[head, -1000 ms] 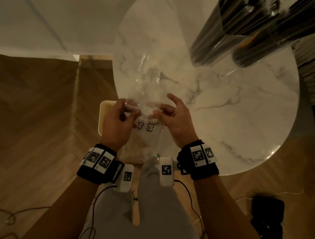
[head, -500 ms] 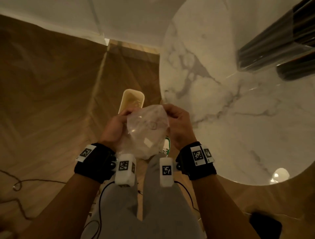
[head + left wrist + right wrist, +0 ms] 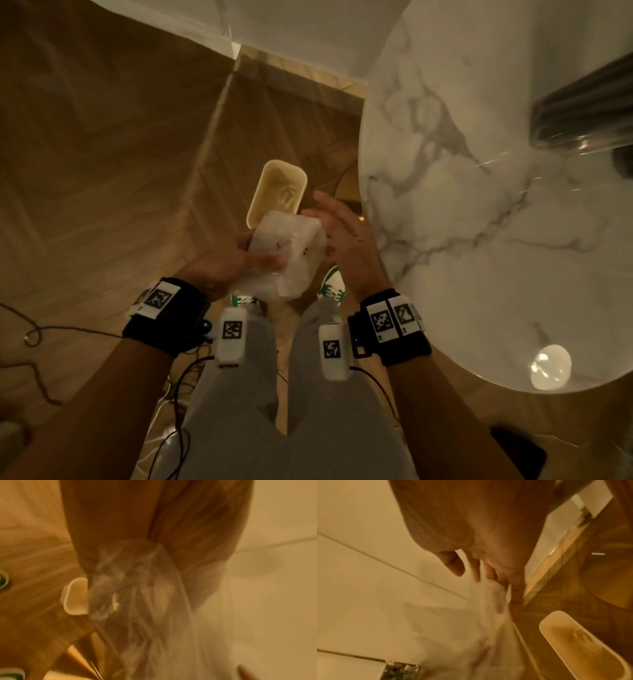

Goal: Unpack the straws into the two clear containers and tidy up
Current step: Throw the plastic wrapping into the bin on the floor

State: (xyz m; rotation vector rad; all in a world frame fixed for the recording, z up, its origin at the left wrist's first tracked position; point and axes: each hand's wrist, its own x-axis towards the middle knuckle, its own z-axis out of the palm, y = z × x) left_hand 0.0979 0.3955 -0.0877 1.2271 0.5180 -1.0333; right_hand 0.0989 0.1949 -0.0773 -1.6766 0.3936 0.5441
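An empty, crumpled clear plastic bag (image 3: 284, 253) hangs above the near end of a cream bin (image 3: 279, 192) on the wooden floor. My left hand (image 3: 239, 260) grips the bag from the left, thumb on top. My right hand (image 3: 339, 226) is beside the bag's right edge with its fingers straight, at most brushing it. The left wrist view shows the bunched bag (image 3: 137, 595) under my palm and the bin (image 3: 75, 597) beyond it. In the right wrist view, the bag (image 3: 493, 615) trails below my loose fingers (image 3: 488, 568), near the bin (image 3: 583, 642). Dark straws in a clear container (image 3: 582, 113) stand on the table at the upper right.
The round marble table (image 3: 479, 274) fills the right side, its edge close to my right wrist. Cables (image 3: 34, 335) trail over the floor at the left and between my legs. A dark object (image 3: 517, 452) lies at the bottom right. White wall panels run along the top.
Both hands carried the bag from over the table leftward and down to the bin, crumpling it. My right hand has let go and opened; the left still holds it.
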